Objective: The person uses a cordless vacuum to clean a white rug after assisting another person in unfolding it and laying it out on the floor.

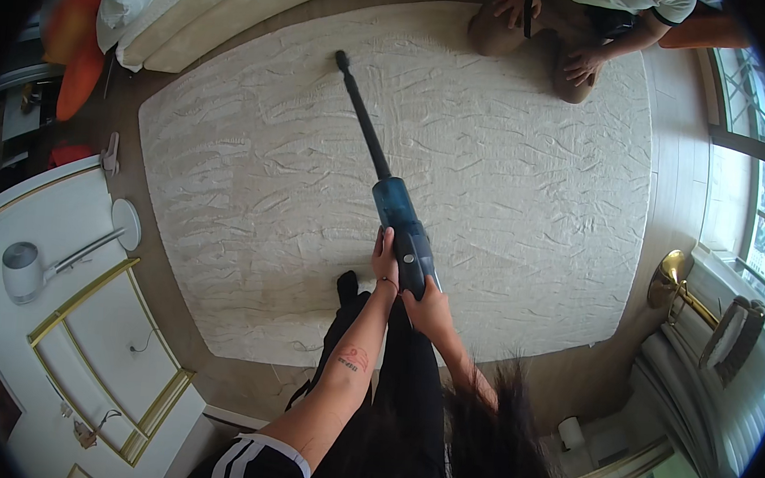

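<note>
A cordless handheld vacuum cleaner (415, 255) stretches away from me over a cream textured rug (527, 203). Its clear blue-tinted dust cup (394, 199) leads into a long black nozzle (368, 126) with a small dark tip (342, 59). Whether that tip touches the rug, I cannot tell. My left hand (387, 259) supports the vacuum's body from its left side, just behind the dust cup. Around the rear grip is my right hand (427, 308), thumb on top. One black-socked foot (348, 285) of mine rests on the rug.
Another person (582, 52) kneels at the rug's far right, holding a dark strap-like thing. A beige sofa (218, 10) borders the far left. Left stand a white pedestal fan (23, 271) and a gold-framed rack (80, 306). A brass horn-shaped object (671, 272) stands right, near windows.
</note>
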Demonstrator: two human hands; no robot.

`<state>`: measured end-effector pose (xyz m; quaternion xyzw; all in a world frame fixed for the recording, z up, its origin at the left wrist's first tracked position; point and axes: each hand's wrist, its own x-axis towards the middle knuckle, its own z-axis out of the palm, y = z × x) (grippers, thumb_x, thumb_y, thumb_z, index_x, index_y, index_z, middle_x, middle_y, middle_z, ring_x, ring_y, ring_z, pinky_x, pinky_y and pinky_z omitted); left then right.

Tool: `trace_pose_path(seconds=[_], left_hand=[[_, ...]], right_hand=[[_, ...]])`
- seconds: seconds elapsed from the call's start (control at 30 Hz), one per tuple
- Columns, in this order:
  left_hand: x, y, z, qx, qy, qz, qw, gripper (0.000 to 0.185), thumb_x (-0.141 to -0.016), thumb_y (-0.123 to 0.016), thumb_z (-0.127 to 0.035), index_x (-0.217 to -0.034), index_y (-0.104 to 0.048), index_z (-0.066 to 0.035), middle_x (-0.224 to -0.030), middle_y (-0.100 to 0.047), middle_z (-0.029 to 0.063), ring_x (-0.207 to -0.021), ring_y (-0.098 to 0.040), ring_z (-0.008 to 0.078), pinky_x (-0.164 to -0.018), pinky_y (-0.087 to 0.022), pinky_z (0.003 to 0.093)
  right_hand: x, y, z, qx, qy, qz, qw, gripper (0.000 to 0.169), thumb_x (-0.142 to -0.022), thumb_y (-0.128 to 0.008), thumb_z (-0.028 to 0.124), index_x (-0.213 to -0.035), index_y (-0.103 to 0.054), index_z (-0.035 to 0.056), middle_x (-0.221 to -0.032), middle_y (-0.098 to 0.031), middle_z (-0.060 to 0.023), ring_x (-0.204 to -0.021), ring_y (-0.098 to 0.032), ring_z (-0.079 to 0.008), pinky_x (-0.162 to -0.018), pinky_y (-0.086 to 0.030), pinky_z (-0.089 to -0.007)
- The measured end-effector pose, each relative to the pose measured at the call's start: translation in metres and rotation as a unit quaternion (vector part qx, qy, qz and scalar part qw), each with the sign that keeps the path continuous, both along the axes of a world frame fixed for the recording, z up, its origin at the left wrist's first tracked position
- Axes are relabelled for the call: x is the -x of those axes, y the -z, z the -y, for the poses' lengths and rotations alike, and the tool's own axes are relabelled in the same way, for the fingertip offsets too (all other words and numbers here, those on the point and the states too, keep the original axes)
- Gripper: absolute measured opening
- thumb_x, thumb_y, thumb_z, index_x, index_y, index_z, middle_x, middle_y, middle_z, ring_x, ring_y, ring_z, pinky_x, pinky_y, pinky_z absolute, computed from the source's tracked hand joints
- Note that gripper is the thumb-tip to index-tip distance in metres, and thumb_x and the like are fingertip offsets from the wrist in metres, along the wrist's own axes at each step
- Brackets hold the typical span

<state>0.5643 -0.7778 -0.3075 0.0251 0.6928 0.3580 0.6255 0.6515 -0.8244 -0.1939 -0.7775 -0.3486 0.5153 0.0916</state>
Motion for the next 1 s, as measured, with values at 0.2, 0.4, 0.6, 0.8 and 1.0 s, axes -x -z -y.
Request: trace_pose_path(seconds=[0.2, 0.4, 0.6, 0.8, 1.0], left_hand=[[-0.021, 0.001, 0.022, 0.011, 0.129, -0.037, 0.991, 0.071, -0.074, -0.06, -0.052, -0.129, -0.043, -0.01, -0.113, -0.056, 0.0134, -0.096, -0.056, 0.0204, -0.085, -0.042, 0.0292], [-0.02, -0.001, 0.049, 0.009, 0.253, -0.031, 0.967, 0.069, -0.072, -0.058, -0.058, -0.125, -0.047, -0.014, -0.115, -0.055, 0.015, -0.106, -0.053, 0.0252, -0.089, -0.04, 0.032], [0.073, 0.014, 0.082, -0.033, 0.161, -0.08, 0.983, 0.074, -0.078, -0.056, -0.049, -0.13, -0.035, -0.001, -0.123, -0.047, 0.0184, -0.108, -0.049, 0.0215, -0.087, -0.041, 0.0304], [0.121, -0.071, 0.099, 0.031, 0.405, -0.139, 0.903, 0.067, -0.076, -0.055, -0.051, -0.103, -0.053, 0.011, -0.1, -0.057, 0.0278, -0.093, -0.056, 0.0329, -0.08, -0.043, 0.037], [0.107, -0.094, 0.092, 0.064, 0.329, 0.028, 0.942, 0.076, -0.081, -0.042, -0.059, -0.105, -0.051, 0.013, -0.102, -0.056, 0.0263, -0.092, -0.057, 0.0324, -0.075, -0.046, 0.0401]], right_hand=[[-0.007, -0.007, 0.034, -0.015, 0.103, 0.034, 0.994, 0.043, -0.072, -0.06, 0.025, -0.097, -0.053, -0.0087, -0.07, -0.058, -0.0273, -0.059, -0.06, -0.0354, -0.054, -0.048, -0.0399], [0.012, -0.016, 0.062, 0.023, 0.252, -0.071, 0.965, 0.034, -0.072, -0.055, 0.013, -0.096, -0.048, -0.0095, -0.056, -0.056, -0.0158, -0.035, -0.053, -0.0217, -0.034, -0.042, -0.0332], [0.074, -0.014, 0.074, 0.011, 0.069, -0.056, 0.996, 0.037, -0.072, -0.054, 0.017, -0.096, -0.046, -0.011, -0.057, -0.057, -0.0196, -0.036, -0.055, -0.0248, -0.035, -0.043, -0.0352], [0.092, -0.011, 0.088, 0.014, 0.035, -0.186, 0.982, 0.048, -0.076, -0.056, 0.026, -0.106, -0.046, -0.0099, -0.078, -0.061, -0.0206, -0.073, -0.062, -0.0282, -0.065, -0.048, -0.0342], [0.113, 0.002, 0.097, 0.019, 0.157, -0.171, 0.973, 0.048, -0.082, -0.052, 0.023, -0.113, -0.042, -0.0118, -0.069, -0.06, -0.016, -0.047, -0.058, -0.0215, -0.042, -0.045, -0.0308]])
